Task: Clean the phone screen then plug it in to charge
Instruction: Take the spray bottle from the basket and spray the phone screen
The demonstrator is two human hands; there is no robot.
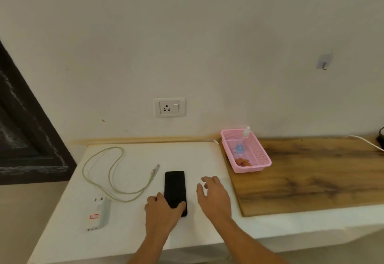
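Near the counter (124,234) front edge, left hand (161,211) grips the phone (174,187); right hand (215,198) spreads wide over bare surface beside it.

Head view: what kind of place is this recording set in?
Likely a room in a home rather than a workshop: a white ledge built against a plain wall, a wall socket with a switch, and a pink basket holding a spray bottle.
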